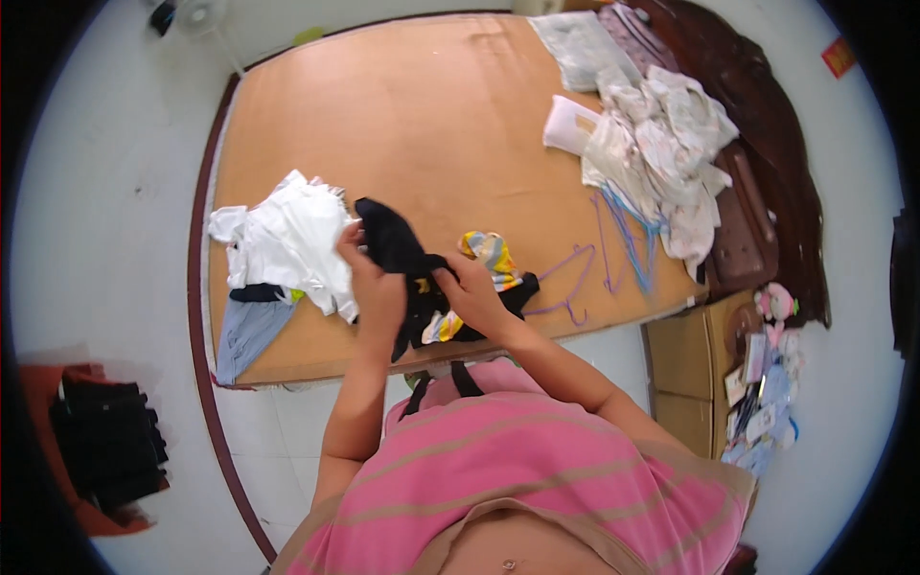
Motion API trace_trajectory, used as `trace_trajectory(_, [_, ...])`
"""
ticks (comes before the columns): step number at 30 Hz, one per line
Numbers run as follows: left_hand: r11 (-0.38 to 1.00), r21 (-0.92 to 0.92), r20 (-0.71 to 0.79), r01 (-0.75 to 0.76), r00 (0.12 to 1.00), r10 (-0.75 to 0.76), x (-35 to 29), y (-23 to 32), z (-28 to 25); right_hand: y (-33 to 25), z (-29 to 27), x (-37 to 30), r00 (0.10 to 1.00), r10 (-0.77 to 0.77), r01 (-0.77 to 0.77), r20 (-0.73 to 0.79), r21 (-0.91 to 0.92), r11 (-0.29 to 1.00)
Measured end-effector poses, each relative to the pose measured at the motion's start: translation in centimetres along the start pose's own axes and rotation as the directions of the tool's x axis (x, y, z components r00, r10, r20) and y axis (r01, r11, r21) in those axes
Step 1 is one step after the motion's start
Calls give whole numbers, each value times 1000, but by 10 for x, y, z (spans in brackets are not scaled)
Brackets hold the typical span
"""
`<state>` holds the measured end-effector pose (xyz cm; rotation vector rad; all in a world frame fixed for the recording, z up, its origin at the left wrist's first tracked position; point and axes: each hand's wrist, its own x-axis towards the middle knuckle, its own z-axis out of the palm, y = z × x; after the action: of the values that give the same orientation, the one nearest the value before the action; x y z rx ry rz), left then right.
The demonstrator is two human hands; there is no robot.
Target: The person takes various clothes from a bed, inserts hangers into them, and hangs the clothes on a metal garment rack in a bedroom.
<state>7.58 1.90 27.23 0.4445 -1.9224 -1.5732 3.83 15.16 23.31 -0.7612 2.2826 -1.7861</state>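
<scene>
Between my two hands, above the near edge of the bed, a black garment with a small yellow mark is held up; its exact kind is unclear. My left hand grips one side of it with closed fingers. On the other side, my right hand pinches the cloth. Just beyond my right hand lies a patterned yellow, grey and white garment with black cloth around it, partly hidden by that hand. A pile of white shirts lies left of my left hand, over a grey-blue garment.
The bed has a tan surface. Purple hangers and blue hangers lie to the right, beside crumpled pale bedding. A cardboard box stands at the near right corner. Dark folded cloth is at the lower left.
</scene>
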Motion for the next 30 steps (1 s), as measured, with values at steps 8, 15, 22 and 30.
trace_trajectory(8, [750, 627, 108, -211, 977, 185, -5, -47, -26, 27, -47, -6, 941, -227, 116, -251, -392, 913])
trace_trajectory(15, [673, -255, 485, 695, 693, -533, -17, -71, 24, 108, -126, -24, 997, -17, -9, -71, -359, 933])
trace_trajectory(22, [706, -140, 547, 694, 649, -529, -23, -76, 109, 207, -185, -36, 991, 103, -93, 81, -118, 989])
trace_trajectory(30, [744, 49, 281, 666, 706, -650, -24, -82, 160, 417, -330, -95, 637, 643, -770, -424, -326, 548])
